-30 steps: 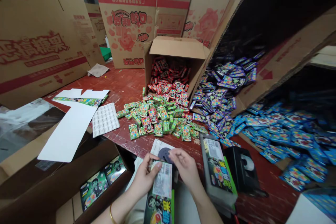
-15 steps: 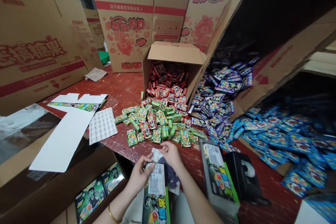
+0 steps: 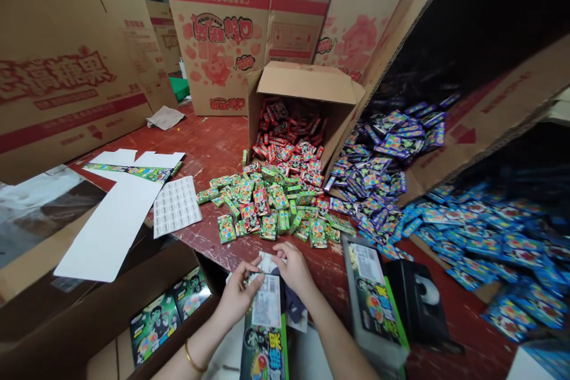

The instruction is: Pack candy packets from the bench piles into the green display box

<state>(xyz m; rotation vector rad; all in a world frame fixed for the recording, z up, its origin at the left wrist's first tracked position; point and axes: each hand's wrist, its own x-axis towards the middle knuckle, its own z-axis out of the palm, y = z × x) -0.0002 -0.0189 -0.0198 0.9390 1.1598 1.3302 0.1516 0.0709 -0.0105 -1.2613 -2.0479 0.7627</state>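
Bent fingers and thumb of the left hand (image 3: 238,294) grip the upper end of a long black-and-green printed cardboard box with a white barcode label (image 3: 262,335), tilted in front of the person near the red-painted desk (image 3: 214,136). Right hand (image 3: 291,267) curls beside that same end, thumb near fingertips, close to a small white piece (image 3: 267,262); whether it pinches anything, I cannot tell.

Beyond, small green-and-white printed cartons (image 3: 269,225) lie heaped, some red ones (image 3: 289,148) among them and more spilling from an open brown cardboard box (image 3: 307,80). Purple packets (image 3: 374,175) and blue packets (image 3: 481,231) spread to the right. Nearer stand a second black-and-green box (image 3: 374,294) and a black dispenser with a white roll (image 3: 421,303). Leftward lie a white sheet of round stickers (image 3: 177,206) and a flat white card (image 3: 111,219).
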